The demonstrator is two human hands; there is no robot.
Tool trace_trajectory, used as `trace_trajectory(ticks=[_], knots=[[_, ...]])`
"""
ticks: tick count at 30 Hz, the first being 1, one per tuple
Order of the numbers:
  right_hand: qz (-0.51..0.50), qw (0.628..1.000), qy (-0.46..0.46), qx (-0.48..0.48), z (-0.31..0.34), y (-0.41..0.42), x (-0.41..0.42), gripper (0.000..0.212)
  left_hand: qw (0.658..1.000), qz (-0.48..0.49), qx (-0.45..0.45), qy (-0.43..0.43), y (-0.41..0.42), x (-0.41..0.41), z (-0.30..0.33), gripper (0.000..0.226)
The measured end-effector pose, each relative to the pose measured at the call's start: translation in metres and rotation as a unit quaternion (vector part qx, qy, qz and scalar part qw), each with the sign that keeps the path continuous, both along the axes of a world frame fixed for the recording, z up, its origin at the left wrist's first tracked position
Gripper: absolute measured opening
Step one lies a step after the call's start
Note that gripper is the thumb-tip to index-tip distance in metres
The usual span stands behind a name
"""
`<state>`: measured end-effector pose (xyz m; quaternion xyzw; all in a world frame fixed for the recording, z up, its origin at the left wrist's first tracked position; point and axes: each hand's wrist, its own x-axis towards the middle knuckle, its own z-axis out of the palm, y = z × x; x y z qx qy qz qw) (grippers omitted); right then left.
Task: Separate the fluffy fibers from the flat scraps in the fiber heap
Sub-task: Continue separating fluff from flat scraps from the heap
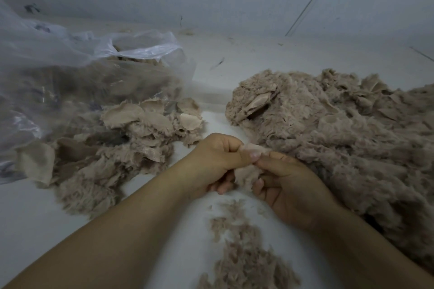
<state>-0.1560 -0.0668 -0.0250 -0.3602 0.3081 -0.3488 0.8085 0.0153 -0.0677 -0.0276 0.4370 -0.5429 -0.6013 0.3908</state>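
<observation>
Sorting beige pile fabric on a pale floor: my left hand (pixel 217 159) and right hand (pixel 285 183) meet just in front of the big fiber heap (pixel 340 138), both gripping one small scrap (pixel 254 150) between them. My left thumb and curled fingers pinch its flat, pale top edge; my right hand's fingers curl round the fluffy tuft (pixel 247 175) hanging below it. The heap lies just to the right of my hands and runs away to the right, mostly woolly, with a few flat scraps showing on its crest.

To the left of the heap, well apart from it, sits a smaller pile (pixel 131 138) where flat backing pieces lie mixed with fluff, spilling from the mouth of a clear plastic bag (pixel 70 73). Nearer me than the heap, loose plucked fibers (pixel 239 241) trail across the floor between my forearms.

The step in hand looks to be pulling fluff off its flat backing. Next, I judge, the hands must draw apart, firmly enough to strip the tuft but without tearing the thin scrap, then drop each part on its own side.
</observation>
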Motion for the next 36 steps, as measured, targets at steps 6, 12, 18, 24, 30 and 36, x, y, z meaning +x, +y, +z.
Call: trace_trajectory(ticks=[6, 12, 18, 24, 30, 36], knots=[[-0.066, 0.994, -0.054, 0.064, 0.0, -0.002, 0.005, 0.025, 0.992, -0.033, 0.015, 0.119, -0.001, 0.003, -0.001, 0.028], [-0.093, 0.988, -0.065, 0.102, 0.0, -0.004, 0.004, 0.019, 0.985, -0.003, 0.014, 0.173, -0.002, 0.006, -0.001, 0.025], [-0.066, 0.996, -0.036, 0.057, -0.001, -0.002, 0.003, 0.009, 0.973, 0.07, 0.011, 0.218, -0.006, 0.008, -0.004, 0.029], [-0.019, 0.999, -0.038, 0.022, -0.002, -0.001, 0.001, 0.005, 0.979, 0.07, -0.018, 0.189, -0.004, 0.004, -0.004, 0.028], [-0.01, 1.0, -0.026, 0.001, 0.0, 0.001, 0.004, 0.013, 0.989, 0.044, -0.038, 0.138, 0.001, -0.004, -0.003, 0.033], [-0.048, 0.997, -0.029, 0.045, -0.003, -0.003, 0.005, 0.013, 0.981, 0.093, -0.032, 0.17, -0.001, -0.004, -0.004, 0.031]])
